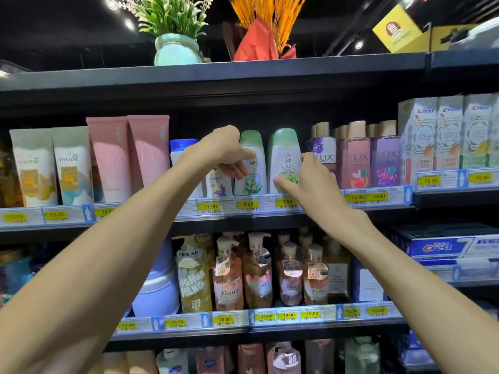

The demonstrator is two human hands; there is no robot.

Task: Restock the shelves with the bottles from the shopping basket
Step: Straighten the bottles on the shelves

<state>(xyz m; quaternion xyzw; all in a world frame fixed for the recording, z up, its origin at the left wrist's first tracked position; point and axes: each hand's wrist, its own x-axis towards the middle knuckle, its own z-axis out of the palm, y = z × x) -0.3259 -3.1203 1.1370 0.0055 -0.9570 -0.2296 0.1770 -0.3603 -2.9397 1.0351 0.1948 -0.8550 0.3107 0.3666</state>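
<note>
Two white bottles with green caps stand side by side on the upper shelf (pixel 243 220), behind its price-tag rail. My left hand (pixel 226 152) bends down at the wrist, with its thumb across the front of the left bottle (pixel 253 182) and its fingers curled against the bottle's left side. My right hand (pixel 313 184) reaches up from the lower right. Its thumb presses the front of the right bottle (pixel 285 152) and its forefinger lies along the bottle's right edge. Both bottles stand upright on the shelf. The shopping basket is out of view.
Left of the pair stand a blue-capped white bottle (pixel 183 147) and pink tubes (pixel 129 157); purple and pink Lux bottles (pixel 356 157) stand close on the right. Pump bottles (pixel 229 273) fill the shelf below. The board above (pixel 216 74) carries a potted plant.
</note>
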